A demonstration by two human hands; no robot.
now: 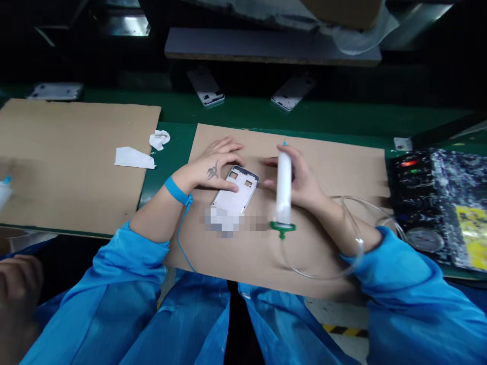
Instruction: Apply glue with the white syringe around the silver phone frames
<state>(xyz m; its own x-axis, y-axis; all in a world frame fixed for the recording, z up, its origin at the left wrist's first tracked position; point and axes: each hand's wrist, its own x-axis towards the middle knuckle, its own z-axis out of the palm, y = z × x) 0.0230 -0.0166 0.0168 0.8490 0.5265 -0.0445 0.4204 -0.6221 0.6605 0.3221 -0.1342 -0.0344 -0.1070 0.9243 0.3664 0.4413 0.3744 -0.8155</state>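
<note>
A white phone frame with square cut-outs and a dark top edge lies tilted on the cardboard mat. My left hand steadies it, thumb on its face and index finger at its top edge, the other fingers stretched out. In my right hand is a white dispensing syringe, its blue tip pointing away from me. A green cap closes its near end, and a clear hose runs from there past my right forearm. The syringe is beside the frame; fingers partly hide behind it. A pixelated patch covers the frame's lower end.
At right stands a worn control box with a gauge and lights. Phone frames lie under the shelf. Left are another cardboard sheet, white paper scraps and a co-worker's blurred hand. A blue wrist strap trails a cord.
</note>
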